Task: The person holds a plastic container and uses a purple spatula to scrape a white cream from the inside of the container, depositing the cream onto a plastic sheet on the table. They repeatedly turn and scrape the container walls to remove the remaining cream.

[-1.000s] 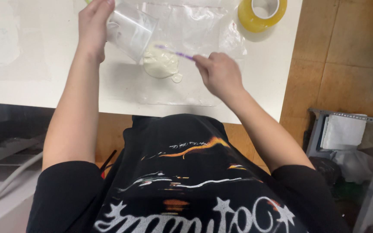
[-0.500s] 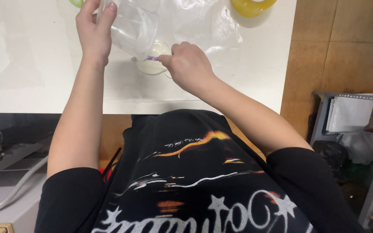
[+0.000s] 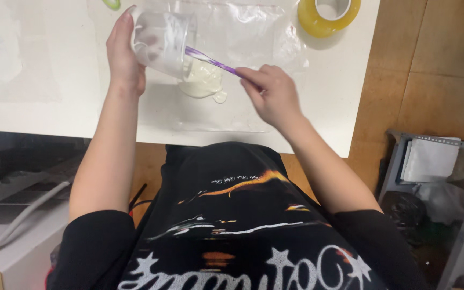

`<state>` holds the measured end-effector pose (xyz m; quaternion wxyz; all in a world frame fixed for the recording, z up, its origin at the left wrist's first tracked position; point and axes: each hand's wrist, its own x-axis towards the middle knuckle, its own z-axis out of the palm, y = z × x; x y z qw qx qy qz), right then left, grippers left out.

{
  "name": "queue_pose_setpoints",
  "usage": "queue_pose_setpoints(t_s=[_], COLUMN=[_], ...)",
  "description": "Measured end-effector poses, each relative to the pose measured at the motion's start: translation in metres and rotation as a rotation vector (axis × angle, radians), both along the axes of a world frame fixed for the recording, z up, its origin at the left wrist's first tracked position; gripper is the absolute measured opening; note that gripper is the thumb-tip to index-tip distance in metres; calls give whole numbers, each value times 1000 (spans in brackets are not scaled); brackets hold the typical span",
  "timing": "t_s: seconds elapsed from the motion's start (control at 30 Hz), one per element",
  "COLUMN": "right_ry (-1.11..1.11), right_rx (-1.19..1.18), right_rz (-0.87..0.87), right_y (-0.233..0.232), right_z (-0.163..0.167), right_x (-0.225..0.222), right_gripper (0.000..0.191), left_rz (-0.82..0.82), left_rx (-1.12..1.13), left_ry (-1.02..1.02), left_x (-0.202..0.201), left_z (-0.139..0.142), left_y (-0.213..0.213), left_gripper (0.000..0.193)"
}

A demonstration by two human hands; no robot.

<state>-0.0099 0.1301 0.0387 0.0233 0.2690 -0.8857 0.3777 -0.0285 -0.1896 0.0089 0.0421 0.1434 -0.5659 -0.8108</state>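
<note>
While tipped on its side above the sheet: clear plastic cup (image 3: 162, 43), mouth facing toward the puddle, rim just over it.

Landmark: creamy white puddle (image 3: 204, 83), lying on a clear plastic sheet (image 3: 253, 40) spread over the white table (image 3: 28, 64).

Left hand (image 3: 122, 56): wrapped around the cup's closed end, fingers clenched on its wall, holding it off the table on the far-left side of the puddle.

Right hand (image 3: 272, 94): to the right of the puddle, fingertips pinched on the near end of a purple stick (image 3: 210, 60).

Stick axis: running slantwise from the right hand up and leftward, over the puddle and into the cup's mouth; far tip hidden inside the cup.

Key relation: cup mouth directly above the puddle's left edge, stick bridging cup and right hand; left hand nearer the cup, right hand nearer the puddle's right edge.

Cup contents: whitish film on the inner wall; amount left inside cannot be told.

Beyond the puddle, upper right: yellow tape roll (image 3: 328, 13), well apart from both hands.

Beyond the puddle, upper left: small green item (image 3: 112, 4) at the frame edge, kind unclear.
</note>
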Motion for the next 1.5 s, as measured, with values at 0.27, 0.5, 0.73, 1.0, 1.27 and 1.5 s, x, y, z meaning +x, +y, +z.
queue_pose_setpoints(t_s=[0.27, 0.5, 0.73, 1.0, 1.27, 1.5], right_ry=[157, 90, -1050, -1491, -1523, -1936], right_rx=[-4, -92, -852, -881, -888, -1209], right_rz=[91, 34, -16, -160, -219, 41], right_y=[-1, 29, 1, 8, 46, 15], right_z=[-41, -36, -49, -53, -45, -38], right_x=[22, 27, 10, 23, 34, 14], right_gripper=[34, 25, 26, 29, 27, 42], left_rz=[34, 93, -157, -120, 51, -163], left_rx=[269, 259, 402, 433, 452, 456], left_ry=[-11, -30, 10, 81, -62, 2], left_x=[0, 4, 8, 8, 16, 8], left_z=[-6, -15, -18, -7, -9, -9], left_y=[-7, -24, 17, 11, -12, 28], left_gripper=[78, 79, 90, 68, 73, 74])
